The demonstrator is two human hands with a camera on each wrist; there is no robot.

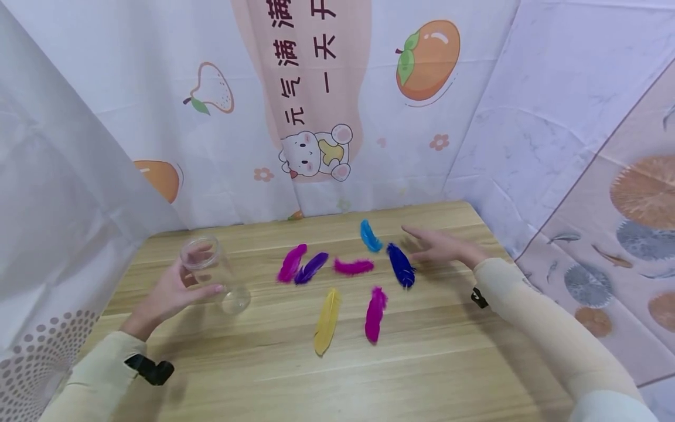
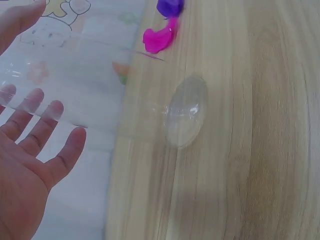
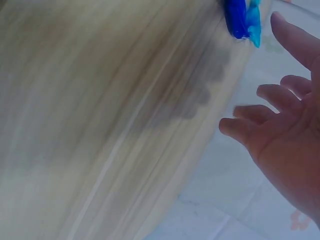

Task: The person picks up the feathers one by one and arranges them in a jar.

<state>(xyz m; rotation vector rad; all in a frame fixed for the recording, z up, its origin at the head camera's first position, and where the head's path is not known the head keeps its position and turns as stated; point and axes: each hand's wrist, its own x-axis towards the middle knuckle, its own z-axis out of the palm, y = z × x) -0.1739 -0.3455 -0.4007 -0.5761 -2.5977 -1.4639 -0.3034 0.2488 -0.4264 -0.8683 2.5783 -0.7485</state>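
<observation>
In the head view, my left hand [image 1: 176,287] grips a clear jar [image 1: 213,272] at the left of the table, thumb on the near side and fingers behind it. Those fingertips show through the jar's wall [image 2: 145,107] in the left wrist view. My right hand [image 1: 440,245], fingers extended and slightly bent, is over the table's right side with nothing in it. Just left of it lies a dark blue feather [image 1: 402,266], with a light blue feather [image 1: 370,236] farther back. The right wrist view catches both feathers beyond the thumb of the right hand [image 3: 285,135].
Between the hands lie a magenta feather [image 1: 292,264], a purple feather [image 1: 311,268], a pink feather [image 1: 354,267], a yellow feather [image 1: 327,322] and another magenta feather [image 1: 375,315]. Behind the wooden table [image 1: 263,369] hangs a printed curtain [image 1: 221,152].
</observation>
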